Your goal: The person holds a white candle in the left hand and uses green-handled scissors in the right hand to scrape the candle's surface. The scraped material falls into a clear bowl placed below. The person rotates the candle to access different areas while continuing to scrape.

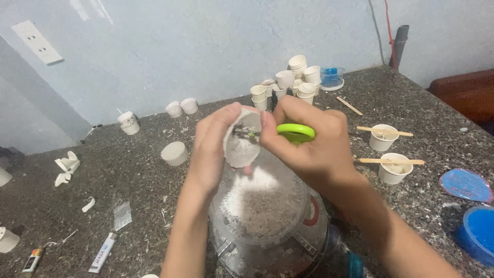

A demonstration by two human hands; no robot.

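1. Dark speckled stone surface [128,170], dusted with white powder and scraps. Pale blue wall behind, with a socket plate [37,42] upper left.
2. Cluster of small white cups [288,82] at the far edge; two cups with wooden sticks [386,133] on my right.
3. My left hand [211,149] has its grip closed around a white paper cup [242,141], held above a clear blender jar [267,216] containing white powder. The cup is tipped on its side, mouth facing me.
4. My right hand [309,144] has its grip closed on green-handled scissors [288,133]. Long axis runs roughly left-right; blades point left into the cup.
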